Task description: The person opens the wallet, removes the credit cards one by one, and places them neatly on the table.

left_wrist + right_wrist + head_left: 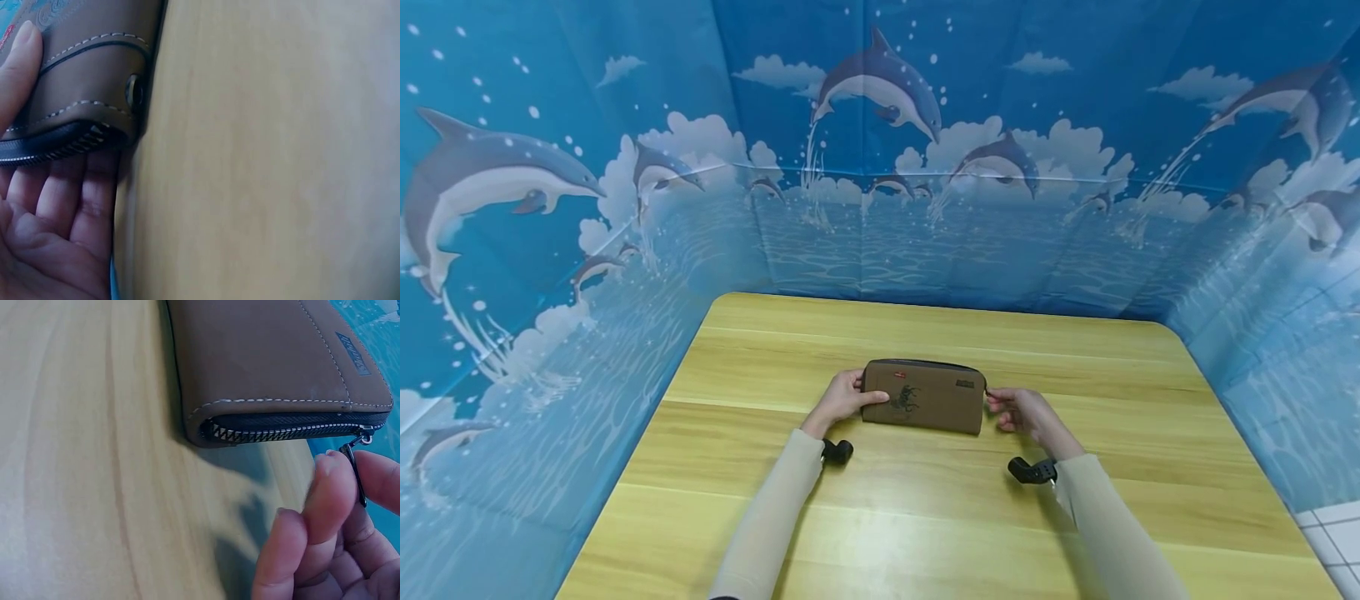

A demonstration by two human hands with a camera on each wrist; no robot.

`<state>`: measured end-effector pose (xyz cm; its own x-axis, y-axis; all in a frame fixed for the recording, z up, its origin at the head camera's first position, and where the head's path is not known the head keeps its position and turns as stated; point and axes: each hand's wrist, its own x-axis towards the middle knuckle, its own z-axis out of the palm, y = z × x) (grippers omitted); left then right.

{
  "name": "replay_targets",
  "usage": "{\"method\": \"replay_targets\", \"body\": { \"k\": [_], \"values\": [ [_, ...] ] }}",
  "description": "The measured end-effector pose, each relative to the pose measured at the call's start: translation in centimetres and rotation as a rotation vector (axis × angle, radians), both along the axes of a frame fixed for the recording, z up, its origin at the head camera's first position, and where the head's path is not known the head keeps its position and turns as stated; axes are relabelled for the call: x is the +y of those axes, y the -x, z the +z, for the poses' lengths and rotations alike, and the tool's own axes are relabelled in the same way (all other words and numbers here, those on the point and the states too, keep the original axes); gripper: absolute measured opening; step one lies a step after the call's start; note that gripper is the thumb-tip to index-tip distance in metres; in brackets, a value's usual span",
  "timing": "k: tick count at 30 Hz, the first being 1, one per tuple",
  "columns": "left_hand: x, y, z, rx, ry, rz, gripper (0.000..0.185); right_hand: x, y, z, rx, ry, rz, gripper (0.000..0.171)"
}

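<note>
A brown zip-around wallet (940, 400) with a dark horse print and a small red tag stands tilted on its long edge on the table. My left hand (838, 398) grips its left end, the thumb on the printed front and the other fingers behind, as the left wrist view shows. At the right end my right hand (1026, 412) pinches the dark zipper pull (358, 481) between thumb and forefinger. The slider (364, 432) sits near the upper right corner, and zipper teeth (281, 432) run down that end. The wallet's back is hidden.
The wood-grain table (880, 517) has rounded far corners. A blue curtain (880, 242) printed with dolphins hangs along its far side and both flanks. Each wrist carries a black camera mount, the left one (837, 452) and the right one (1032, 471). White tiles (1337, 533) show at lower right.
</note>
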<state>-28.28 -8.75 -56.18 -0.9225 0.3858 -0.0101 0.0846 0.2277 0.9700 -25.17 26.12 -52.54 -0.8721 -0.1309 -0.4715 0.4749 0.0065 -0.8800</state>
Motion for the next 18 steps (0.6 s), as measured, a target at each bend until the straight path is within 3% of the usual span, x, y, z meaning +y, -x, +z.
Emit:
{"method": "replay_targets", "body": {
  "k": [11,18],
  "values": [
    [0.1,-0.03,-0.13,-0.003,-0.009,0.007,0.02,0.3,-0.24,-0.71,0.016,0.03,0.096,0.022],
    [0.06,0.0,-0.09,0.008,-0.009,0.005,0.023,0.12,-0.42,-0.77,0.023,0.003,0.096,0.022]
  ]
}}
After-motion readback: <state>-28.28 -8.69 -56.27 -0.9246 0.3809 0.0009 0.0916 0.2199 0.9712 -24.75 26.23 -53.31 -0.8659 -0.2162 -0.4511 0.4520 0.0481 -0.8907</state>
